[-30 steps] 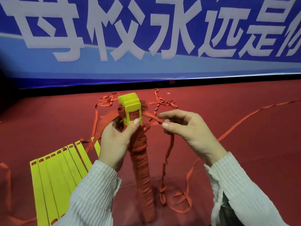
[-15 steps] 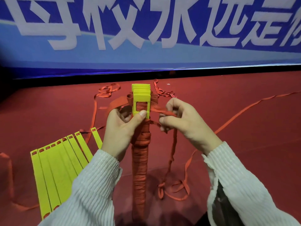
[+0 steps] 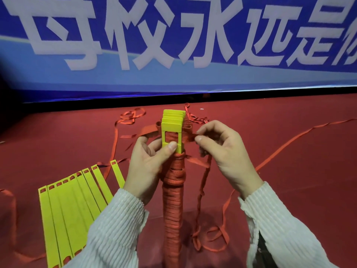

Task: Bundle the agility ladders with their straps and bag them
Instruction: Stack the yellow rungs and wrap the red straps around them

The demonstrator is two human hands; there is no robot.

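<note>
**Strap winding near the top of the bundle**

Rungs in the bundle [image 3: 172,130] look like thin, stiff, light plastic; the red strap [image 3: 190,136] is soft, flat webbing, limp and likely to slacken or slip off the smooth plastic unless kept taut; my judgement is that the stack is best held by its upper end, just under the slotted heads, with the strap taken close to the stack so little slack is left.

The bundle stands upright on the red floor [image 3: 289,180], between the two hands, its lower length already wound in red; the left hand [image 3: 150,163] curls round it just below the yellow heads, thumb pressed on the front rung; the right hand [image 3: 222,151] is just beside the heads, thumb and forefinger pinching the strap where it leaves the stack; the strap's loose tail hangs down to a tangle on the floor below that hand.

A second set of loose rungs [image 3: 73,209] lies fanned flat on the floor, left of the left forearm; no bag is in view.
</note>
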